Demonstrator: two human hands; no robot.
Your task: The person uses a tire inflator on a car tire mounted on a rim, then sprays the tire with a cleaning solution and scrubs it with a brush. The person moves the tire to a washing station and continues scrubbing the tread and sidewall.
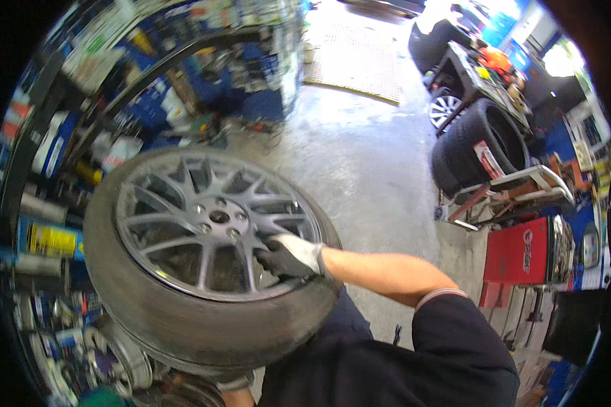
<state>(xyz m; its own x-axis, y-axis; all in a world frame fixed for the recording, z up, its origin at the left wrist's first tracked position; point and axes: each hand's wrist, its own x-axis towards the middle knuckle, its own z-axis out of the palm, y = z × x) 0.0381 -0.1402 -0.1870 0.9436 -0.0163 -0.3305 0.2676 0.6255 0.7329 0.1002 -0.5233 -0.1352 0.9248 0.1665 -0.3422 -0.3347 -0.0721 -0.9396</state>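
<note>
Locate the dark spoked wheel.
In the head view, the wheel is left of centre, inside its tyre, with the right hand at its lower right.

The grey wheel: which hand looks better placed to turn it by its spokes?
Probably the right. The gloved right hand is at the spokes, on the wheel's open face; the left hand is mostly hidden beneath the tyre, away from them.
</note>
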